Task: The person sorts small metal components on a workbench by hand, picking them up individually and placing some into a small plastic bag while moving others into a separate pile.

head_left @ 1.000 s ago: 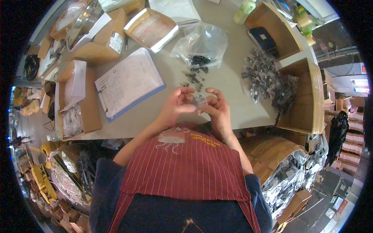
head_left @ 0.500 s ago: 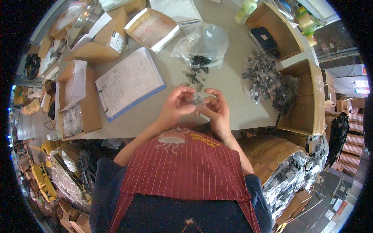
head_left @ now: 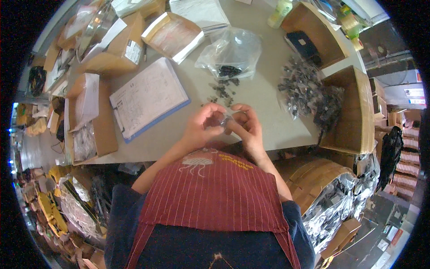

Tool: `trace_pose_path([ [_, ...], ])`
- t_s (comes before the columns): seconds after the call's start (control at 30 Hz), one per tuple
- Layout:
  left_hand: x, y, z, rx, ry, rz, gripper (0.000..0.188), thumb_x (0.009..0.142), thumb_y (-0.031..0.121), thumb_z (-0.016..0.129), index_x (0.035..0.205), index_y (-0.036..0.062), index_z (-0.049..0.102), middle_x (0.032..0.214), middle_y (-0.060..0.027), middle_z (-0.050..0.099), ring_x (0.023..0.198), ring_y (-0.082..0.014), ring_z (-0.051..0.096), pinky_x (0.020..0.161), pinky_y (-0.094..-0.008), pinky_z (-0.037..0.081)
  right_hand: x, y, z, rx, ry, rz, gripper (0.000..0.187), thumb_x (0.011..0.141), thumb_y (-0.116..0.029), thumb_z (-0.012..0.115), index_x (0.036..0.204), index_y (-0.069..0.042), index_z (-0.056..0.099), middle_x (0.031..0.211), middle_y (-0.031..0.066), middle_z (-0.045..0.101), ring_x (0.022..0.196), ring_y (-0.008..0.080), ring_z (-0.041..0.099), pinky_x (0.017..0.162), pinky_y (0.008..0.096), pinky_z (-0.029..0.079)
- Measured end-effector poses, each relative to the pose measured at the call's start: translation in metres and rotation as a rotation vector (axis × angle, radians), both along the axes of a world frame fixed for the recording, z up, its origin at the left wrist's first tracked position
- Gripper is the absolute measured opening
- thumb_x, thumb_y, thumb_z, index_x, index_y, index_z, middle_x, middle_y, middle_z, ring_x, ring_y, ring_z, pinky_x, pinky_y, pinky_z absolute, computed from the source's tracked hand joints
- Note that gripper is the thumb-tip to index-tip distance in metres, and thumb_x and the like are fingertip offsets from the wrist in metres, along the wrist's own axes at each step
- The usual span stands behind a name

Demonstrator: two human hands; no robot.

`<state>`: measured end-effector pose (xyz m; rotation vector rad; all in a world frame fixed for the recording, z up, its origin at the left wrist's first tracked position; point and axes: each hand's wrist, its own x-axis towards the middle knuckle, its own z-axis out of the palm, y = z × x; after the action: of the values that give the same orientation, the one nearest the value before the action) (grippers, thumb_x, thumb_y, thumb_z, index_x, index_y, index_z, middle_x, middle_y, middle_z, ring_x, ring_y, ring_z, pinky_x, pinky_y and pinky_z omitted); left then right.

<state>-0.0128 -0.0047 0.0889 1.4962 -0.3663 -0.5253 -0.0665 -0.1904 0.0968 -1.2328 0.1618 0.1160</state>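
Close to the table's front edge, my left hand [head_left: 204, 122] and my right hand [head_left: 247, 127] meet around a small clear plastic bag [head_left: 227, 118]. Fingers of both hands are closed on it, and they partly cover what is inside. Just beyond my fingertips lie several small black parts [head_left: 222, 91], scattered loosely. They trail toward a large clear plastic bag [head_left: 233, 51], which lies with its mouth toward me and more black parts [head_left: 229, 71] at it. On the right is a heap of small bagged dark parts [head_left: 304, 87].
A clipboard with printed sheets [head_left: 150, 96] lies at the left. Cardboard boxes [head_left: 109, 119] line the left side, and an open carton [head_left: 354, 112] stands beside the heap. A shallow box [head_left: 174, 36] and a bottle [head_left: 281, 13] are farther back. A large carton [head_left: 309, 184] sits below the table's right front.
Both hands stay together by the front edge. My fingers have shifted on the small bag, drawing its upper part between them. The whole view has moved slightly.
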Motion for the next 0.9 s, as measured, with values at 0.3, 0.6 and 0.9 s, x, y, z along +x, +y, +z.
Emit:
trace_pose_path([
  [0.3, 0.012, -0.002, -0.027, -0.032, 0.228, -0.081, 0.041, 0.089, 0.007, 0.068, 0.128, 0.0062, 0.054, 0.115, -0.0058, 0.060, 0.104, -0.0137, 0.058, 0.089, -0.0295, 0.049, 0.010, -0.034, -0.013, -0.106, -0.155, -0.344, 0.037, 0.088, 0.001, 0.062, 0.124, -0.003, 0.054, 0.090, 0.0044, 0.062, 0.082, 0.0144, 0.062, 0.072, 0.0293, 0.052],
  [0.6, 0.227, 0.056, -0.057, 0.528, -1.035, 0.592, 0.026, 0.082, 0.006, 0.066, 0.108, 0.0056, 0.064, 0.108, -0.0185, 0.064, 0.104, -0.0385, 0.059, 0.093, -0.0458, 0.047, -0.015, -0.099, -0.071, 0.140, 0.124, -0.519, 0.025, 0.092, -0.006, 0.058, 0.117, -0.003, 0.058, 0.109, 0.0093, 0.064, 0.097, 0.0227, 0.063, 0.083, 0.0325, 0.049],
  [0.9, 0.329, 0.065, -0.071, 1.060, -0.656, 0.073, 0.027, 0.076, 0.013, 0.063, 0.099, 0.0021, 0.073, 0.103, -0.0253, 0.069, 0.099, -0.0406, 0.065, 0.088, -0.0451, 0.052, -0.017, -0.056, -0.068, -0.027, 0.204, -0.306, 0.025, 0.091, -0.002, 0.059, 0.115, 0.002, 0.062, 0.108, 0.0146, 0.067, 0.090, 0.0211, 0.066, 0.081, 0.0351, 0.054],
])
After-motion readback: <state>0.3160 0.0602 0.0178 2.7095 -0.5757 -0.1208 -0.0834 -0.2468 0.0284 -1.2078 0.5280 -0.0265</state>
